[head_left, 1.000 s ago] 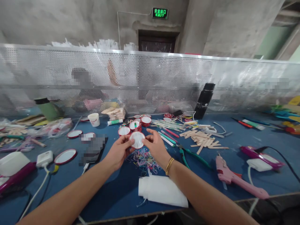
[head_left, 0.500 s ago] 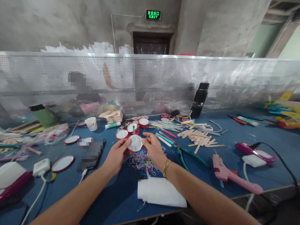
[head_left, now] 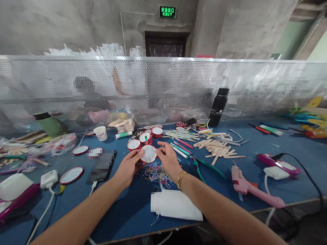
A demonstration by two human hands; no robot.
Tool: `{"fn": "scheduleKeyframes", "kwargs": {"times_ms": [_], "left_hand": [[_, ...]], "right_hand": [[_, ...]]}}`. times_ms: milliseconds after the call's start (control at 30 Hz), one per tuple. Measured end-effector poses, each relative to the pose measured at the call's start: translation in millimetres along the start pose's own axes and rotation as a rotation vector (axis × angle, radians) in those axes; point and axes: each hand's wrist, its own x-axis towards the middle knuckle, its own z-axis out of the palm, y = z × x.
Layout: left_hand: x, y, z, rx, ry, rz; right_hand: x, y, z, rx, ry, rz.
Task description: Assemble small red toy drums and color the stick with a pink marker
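Note:
Between my two hands is a round white disc with a red rim (head_left: 148,154), tilted so its pale face shows. My left hand (head_left: 131,166) pinches its left edge between thumb and fingers. On the opposite edge, my right hand (head_left: 167,160) grips with thumb and forefinger; a gold bracelet is on that wrist. Just behind the disc stand stacks of similar red-rimmed discs (head_left: 134,145). Below it lies a tangle of colourful thin strings (head_left: 158,176). A white cloth-like bundle (head_left: 176,205) lies near the table edge, partly under my right forearm.
Right of my hands are green-handled pliers (head_left: 208,168), markers (head_left: 182,148), wooden sticks (head_left: 217,149) and a pink glue gun (head_left: 251,190). Leftward lie a phone (head_left: 103,166), a loose disc (head_left: 72,175) and a paper cup (head_left: 100,133). A perforated metal screen (head_left: 173,85) stands behind, with a black bottle (head_left: 219,107).
Both hands keep hold of the disc, which has barely moved. The whole view has shifted slightly, with the left-side items appearing a little further right.

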Motion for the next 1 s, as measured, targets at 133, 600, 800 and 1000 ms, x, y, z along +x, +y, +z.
{"fn": "scheduleKeyframes", "kwargs": {"times_ms": [133, 600, 800, 1000], "left_hand": [[-3.7, 2.0, 2.9, 0.061, -0.018, 0.002], [-6.5, 3.7, 7.0, 0.181, -0.007, 0.063], [-6.7, 2.5, 4.9, 0.181, -0.009, -0.013], [-4.7, 1.4, 2.7, 0.098, -0.026, -0.033]], "right_hand": [[-0.8, 0.6, -1.2, -0.016, 0.009, -0.028], [-1.4, -0.2, 1.1, 0.038, 0.002, -0.011], [-0.5, 0.8, 1.3, 0.063, 0.011, -0.004], [-0.6, -1.3, 1.6, 0.157, 0.005, 0.073]]}}
